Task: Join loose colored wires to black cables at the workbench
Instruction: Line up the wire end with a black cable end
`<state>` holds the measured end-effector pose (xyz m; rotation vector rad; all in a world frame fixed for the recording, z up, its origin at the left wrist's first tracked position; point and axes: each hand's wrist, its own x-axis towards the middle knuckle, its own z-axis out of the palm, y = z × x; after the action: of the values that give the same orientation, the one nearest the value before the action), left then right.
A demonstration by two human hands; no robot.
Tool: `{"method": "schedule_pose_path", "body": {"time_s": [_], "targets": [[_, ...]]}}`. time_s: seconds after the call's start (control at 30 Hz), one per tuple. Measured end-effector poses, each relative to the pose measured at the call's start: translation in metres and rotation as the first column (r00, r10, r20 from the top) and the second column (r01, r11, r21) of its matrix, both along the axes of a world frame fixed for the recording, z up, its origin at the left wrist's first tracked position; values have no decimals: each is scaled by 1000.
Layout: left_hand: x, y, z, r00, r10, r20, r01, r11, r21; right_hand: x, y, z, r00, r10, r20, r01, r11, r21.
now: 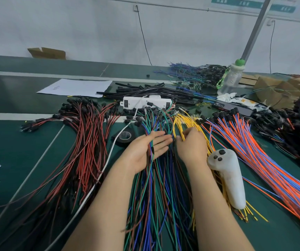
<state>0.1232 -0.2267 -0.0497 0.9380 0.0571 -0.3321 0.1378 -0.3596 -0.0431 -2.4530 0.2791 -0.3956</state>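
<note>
Colored wires [157,196] across left fingers' [163,140] base

Tape roll [124,138], power strip [144,102], water bottle [231,79]

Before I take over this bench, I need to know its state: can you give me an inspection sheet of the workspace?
Surface: green bench mat, largely covered by wires.
Job's things: green-blue wire bundle centre; yellow wires; red-black wires left; orange-blue wires right; black cables behind.
Clutter: tape roll; white handheld device lying on yellow wires; water bottle; paper sheet.
Hands: left hand palm up, fingers straight, bundle wires across it; right hand pinches yellow wires.
Cables: white cord runs from power strip toward the near edge.
Surroundings: white wall, cardboard box, metal pole.
</note>
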Motion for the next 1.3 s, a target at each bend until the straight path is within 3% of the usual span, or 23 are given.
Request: {"method": "schedule_pose_path", "body": {"time_s": [0.1,0.3,0.43,0.53,0.7,0.8,0.93,1.03,1.23,1.3], "targets": [[-1,1,1,1000,7,-5,-7,1000,3,0,-1,-6,993,61,-105,-66,997,-41],[-1,0,3,1000,18,-16,-17,999,27,2,0,-3,999,43,-16,-43,998,38],[-1,-1,2,999,28,-22,-27,999,33,-1,0,1,993,108,41,-111,989,102],[1,-3,3,998,53,-36,-51,998,38,-6,3,11,949,290,123,-315,899,304],[0,-1,3,997,75,-7,-73,979,189,-17,9,19,781,607,-147,-513,758,404],[-1,1,1,992,122,40,-128,962,242,-21,8,23,727,668,-162,-519,688,507],[0,0,3,972,213,102,-232,939,255,-21,7,24,772,633,-60,-493,655,573],[3,3,5,944,301,136,-325,919,221,-16,7,23,858,512,44,-457,720,523],[7,7,9,933,359,3,-359,933,32,-12,7,16,884,466,38,-437,794,422],[8,9,10,943,327,-57,-329,944,-30,-9,6,13,942,327,75,-332,876,350]]}}
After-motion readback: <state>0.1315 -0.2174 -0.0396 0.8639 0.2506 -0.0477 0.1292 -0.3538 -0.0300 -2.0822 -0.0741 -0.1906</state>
